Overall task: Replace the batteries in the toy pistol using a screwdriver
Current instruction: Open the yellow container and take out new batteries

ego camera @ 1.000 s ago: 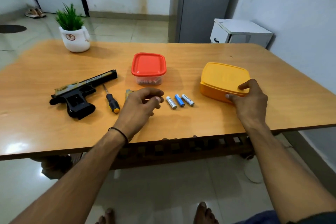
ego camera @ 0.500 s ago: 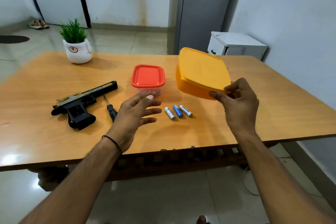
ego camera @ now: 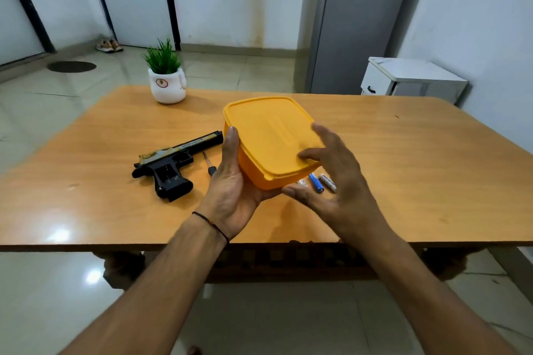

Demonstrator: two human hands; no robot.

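My left hand [ego camera: 230, 181] cups a closed yellow box [ego camera: 268, 135] from its left side and underneath, holding it above the table. My right hand [ego camera: 337, 181] hovers at the box's near right corner with fingers spread, one fingertip on the lid and the thumb below the corner. A black toy pistol [ego camera: 173, 161] lies on the table to the left. Beside it, the screwdriver [ego camera: 208, 163] shows only its shaft and part of its handle behind my left hand. Three batteries [ego camera: 317, 183] lie side by side under the box's near corner.
The wooden table [ego camera: 403, 167] has a white pot with a green plant [ego camera: 167, 81] at its far left. A grey cabinet [ego camera: 354, 20] and a small white unit [ego camera: 409, 78] stand behind the table on the right.
The yellow box came from the right to the middle, in front of me. My left hand rose from the table and took it from below. My right hand's grip loosened. The box now hides the red-lidded container.
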